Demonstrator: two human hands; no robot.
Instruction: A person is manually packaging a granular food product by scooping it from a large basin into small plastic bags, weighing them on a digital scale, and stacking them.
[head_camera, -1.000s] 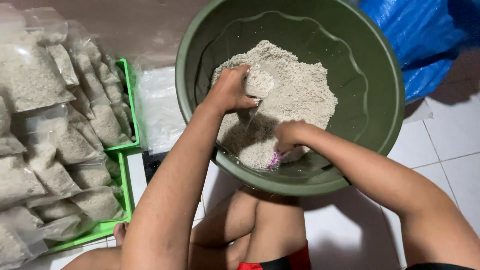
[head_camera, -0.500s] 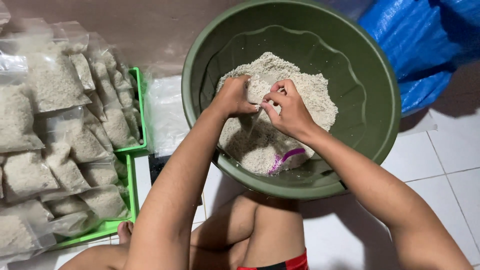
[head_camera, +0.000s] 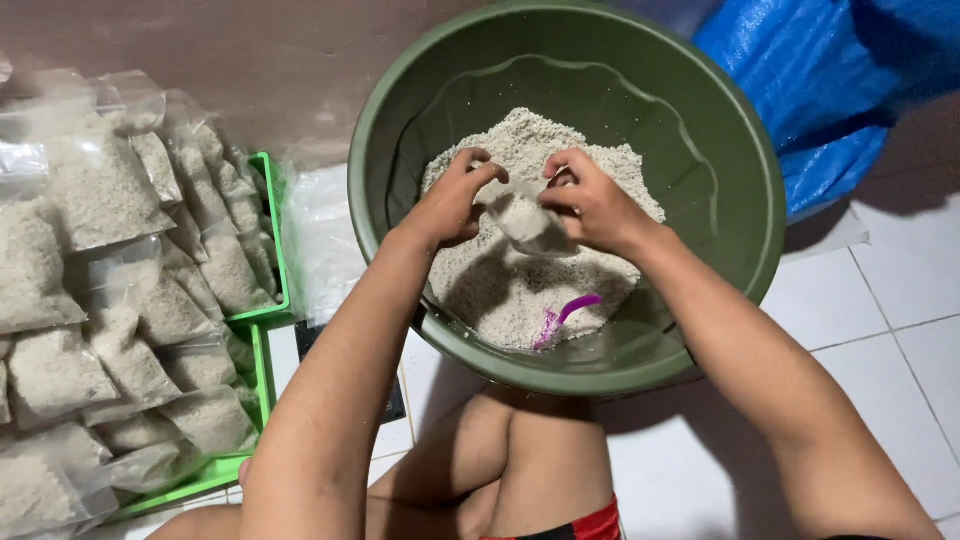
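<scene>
- Far left, from 7 to 10 o'clock: filled bags (head_camera: 100, 190) of pale grain, clear plastic, stacked in green trays (head_camera: 262, 330) on the floor.
- Next, at about 9 o'clock of the basin: a flat pile of empty clear bags (head_camera: 325, 240), just beside the basin's rim.
- Centre: a large green basin (head_camera: 740, 190), tilted toward the viewer, holding a heap of pale grain (head_camera: 520, 290).
- Left hand (head_camera: 450, 205), above the heap: grip closed, pinching the left edge of a small bag (head_camera: 525, 222).
- The small bag hangs between both hands, part filled with grain, mouth upward, long axis running roughly 12 to 6 o'clock. Both hands are equally near it, each touching it.
- Right hand (head_camera: 592, 200): grip closed on the bag's right edge, fingers curled over the mouth.
- At 6 o'clock of the bag, low in the basin: a purple scoop (head_camera: 565, 318) half buried in grain, apart from both hands.
- Nothing stands between the hands and the heap.
- Upper right, at 2 o'clock: a blue tarp (head_camera: 840, 90) behind the basin.
- Bottom: white tiled floor (head_camera: 880, 330) and the person's folded legs.
</scene>
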